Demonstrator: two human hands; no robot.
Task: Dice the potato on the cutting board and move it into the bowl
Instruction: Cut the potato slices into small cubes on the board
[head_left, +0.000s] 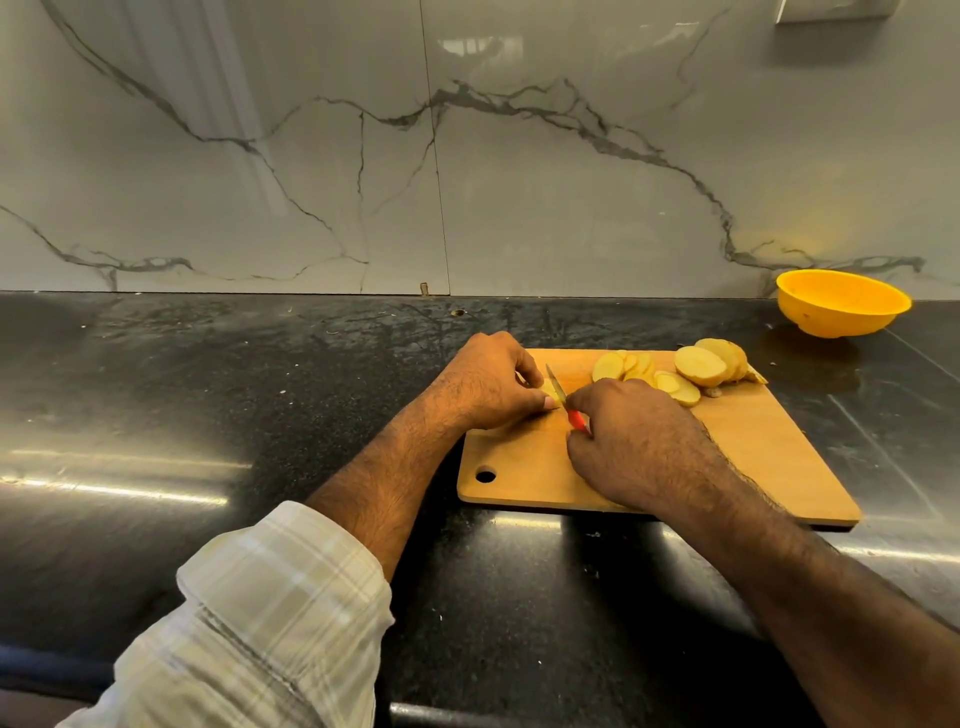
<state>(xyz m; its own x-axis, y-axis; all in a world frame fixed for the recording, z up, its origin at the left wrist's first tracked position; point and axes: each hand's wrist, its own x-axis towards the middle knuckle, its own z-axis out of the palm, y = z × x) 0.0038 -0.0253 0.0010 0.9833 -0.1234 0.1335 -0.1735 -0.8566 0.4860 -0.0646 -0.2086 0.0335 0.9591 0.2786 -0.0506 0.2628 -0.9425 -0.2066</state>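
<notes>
A plaid sleeve (249, 618) is leading to the left hand (485, 384), pinching a potato piece (550, 391) on the wooden cutting board (753, 447). The right hand (634, 441) is gripping a red-handled knife (563, 400); fingertips sitting so close are risking a nick. Potato slices (675, 371) are waiting, the yellow bowl (841, 301) well apart.

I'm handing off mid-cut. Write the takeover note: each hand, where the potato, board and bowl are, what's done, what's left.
Left hand: fingers curled, pinning a small pale potato piece at the far left of the wooden cutting board.
Right hand: grips the red-handled small knife, blade at that piece.
Sliced potato rounds: heaped along the board's far edge, toward the right.
Yellow plastic bowl: on the black counter beyond the board's right corner; nothing visible inside.
Done: potato sliced into rounds.
Left: dice the slices and move them into the bowl.
</notes>
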